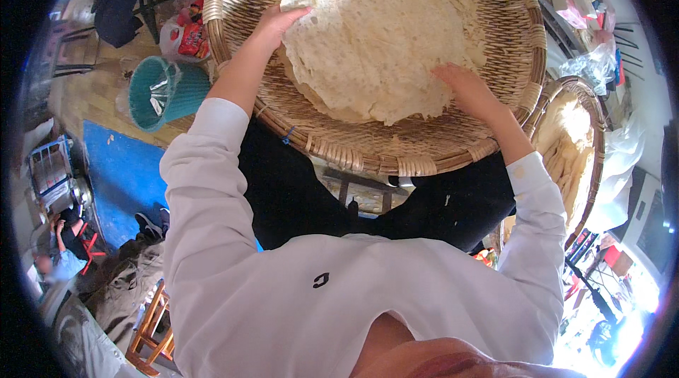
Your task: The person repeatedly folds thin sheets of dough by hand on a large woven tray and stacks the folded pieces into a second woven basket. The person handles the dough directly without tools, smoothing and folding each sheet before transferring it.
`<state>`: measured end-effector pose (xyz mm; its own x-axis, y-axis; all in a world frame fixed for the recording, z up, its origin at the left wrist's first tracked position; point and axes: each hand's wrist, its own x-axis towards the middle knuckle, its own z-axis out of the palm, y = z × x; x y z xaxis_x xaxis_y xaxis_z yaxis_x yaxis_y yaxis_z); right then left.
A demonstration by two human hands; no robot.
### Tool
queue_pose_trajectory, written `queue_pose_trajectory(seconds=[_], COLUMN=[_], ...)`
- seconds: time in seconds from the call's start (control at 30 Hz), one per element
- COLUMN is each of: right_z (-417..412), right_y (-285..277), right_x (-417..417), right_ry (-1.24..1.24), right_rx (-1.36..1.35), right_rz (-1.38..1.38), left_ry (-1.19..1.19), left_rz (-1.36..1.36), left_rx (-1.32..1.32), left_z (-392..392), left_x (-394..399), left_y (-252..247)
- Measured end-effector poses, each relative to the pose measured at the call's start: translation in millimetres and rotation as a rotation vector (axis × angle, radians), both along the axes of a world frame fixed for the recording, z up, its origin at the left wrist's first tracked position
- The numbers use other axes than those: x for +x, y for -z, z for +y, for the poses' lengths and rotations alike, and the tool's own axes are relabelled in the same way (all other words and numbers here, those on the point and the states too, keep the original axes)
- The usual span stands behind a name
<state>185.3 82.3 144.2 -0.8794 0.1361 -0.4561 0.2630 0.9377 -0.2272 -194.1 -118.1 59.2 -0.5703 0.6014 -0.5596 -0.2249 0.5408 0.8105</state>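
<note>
Before me a large round wicker basket [424, 147] bears a stack of thin, pale flatbread sheets [371, 54]. At the stack's upper left edge, my left hand [278, 22] pinches the top sheet between thumb and fingers, and that edge is crumpled and raised. My right hand [469, 89] rests at the lower right edge of the stack, fingers extended over the bread. Whether those fingertips press on the sheet or grip its edge is hard to see. The basket's near rim lies above my knees.
At right stands a second wicker basket [597, 155] of folded flatbread [562, 160]. A teal waste bin [170, 94] and a plastic bag [185, 36] are on the floor at left, near a blue mat [119, 176]. Farther left sits another person [66, 258]. A wooden stool [154, 335] stands lower left.
</note>
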Motion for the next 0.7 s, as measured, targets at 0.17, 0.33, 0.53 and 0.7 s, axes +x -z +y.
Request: queue_pose_trajectory(seconds=[0.17, 0.33, 0.53, 0.7], right_z=[-62, -142, -138, -149], right_y=[3, 10, -13, -21], right_x=[-67, -127, -130, -104], right_ry=[0.285, 0.288, 0.259, 0.087], right_rx=[-0.362, -0.119, -0.233, -0.150], right_rz=[0.274, 0.526, 0.052, -0.006], left_ry=[-0.175, -0.201, 0.074, 0.470], left_rz=[-0.183, -0.190, 0.282, 1.339], left_rx=[0.138, 0.206, -0.092, 0.150], left_z=[12, 10, -11, 0], left_x=[-5, 13, 8, 7], left_y=[-5, -39, -79, -85])
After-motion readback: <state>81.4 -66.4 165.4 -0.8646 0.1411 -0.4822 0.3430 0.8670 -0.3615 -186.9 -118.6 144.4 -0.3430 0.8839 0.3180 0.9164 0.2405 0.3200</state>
